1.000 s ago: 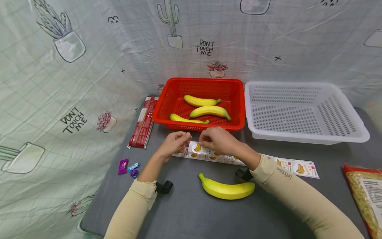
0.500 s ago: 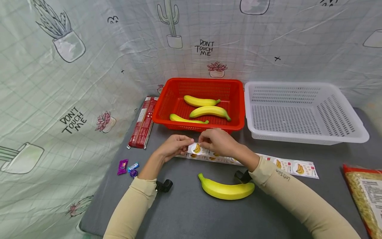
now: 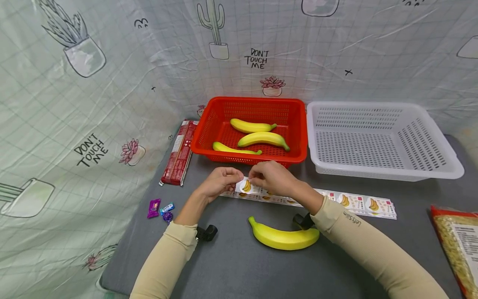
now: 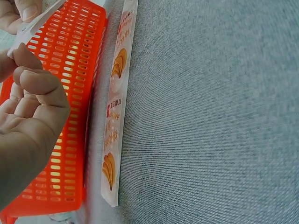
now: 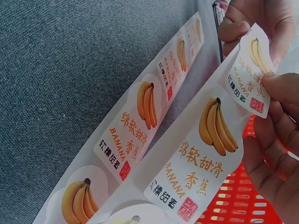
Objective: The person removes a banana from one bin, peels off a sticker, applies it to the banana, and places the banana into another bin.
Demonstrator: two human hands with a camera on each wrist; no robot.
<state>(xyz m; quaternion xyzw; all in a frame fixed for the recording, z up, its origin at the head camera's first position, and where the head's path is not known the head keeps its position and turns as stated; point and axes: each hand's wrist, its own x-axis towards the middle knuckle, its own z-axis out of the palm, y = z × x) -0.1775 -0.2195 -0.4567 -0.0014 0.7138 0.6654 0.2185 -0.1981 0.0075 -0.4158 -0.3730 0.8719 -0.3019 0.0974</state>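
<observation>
"Where does the head view sit?"
"High up, facing forward and down over the grey, woven-looking tabletop (image 3: 231, 270)."
"And the wrist views?"
"Very close: the left turned sideways, the right slanting along the white, banana-printed paper strip (image 5: 133, 123). Both share that strip and the red, perforated plastic basket (image 3: 257, 100)."

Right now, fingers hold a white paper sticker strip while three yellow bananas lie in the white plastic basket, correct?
Wrong place: the head view shows three yellow bananas in the red plastic basket. The white paper sticker strip is indeed held.
</observation>
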